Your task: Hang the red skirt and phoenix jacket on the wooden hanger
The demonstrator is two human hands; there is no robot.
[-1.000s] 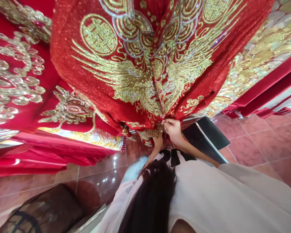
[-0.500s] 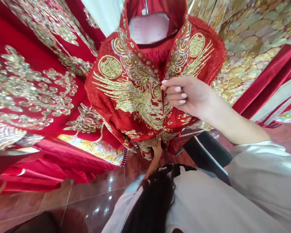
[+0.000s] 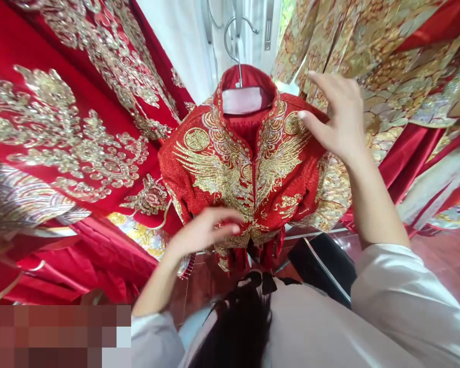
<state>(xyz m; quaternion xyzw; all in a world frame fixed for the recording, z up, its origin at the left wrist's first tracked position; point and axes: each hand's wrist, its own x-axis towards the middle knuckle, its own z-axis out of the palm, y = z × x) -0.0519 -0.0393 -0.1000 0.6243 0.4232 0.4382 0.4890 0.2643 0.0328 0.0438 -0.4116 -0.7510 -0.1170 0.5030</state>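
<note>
The jacket (image 3: 230, 168) is hanging between the left hand (image 3: 205, 230) and right hand (image 3: 341, 115); the hanger (image 3: 239, 74) above them is bearing its weight, presumably leaving both free. The left is hovering loosely, grasping nothing; the right is hovering too, spread and released.

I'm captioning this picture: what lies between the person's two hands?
In the head view, the red jacket, its front gold-embroidered, lies between left hand and right hand.
</note>
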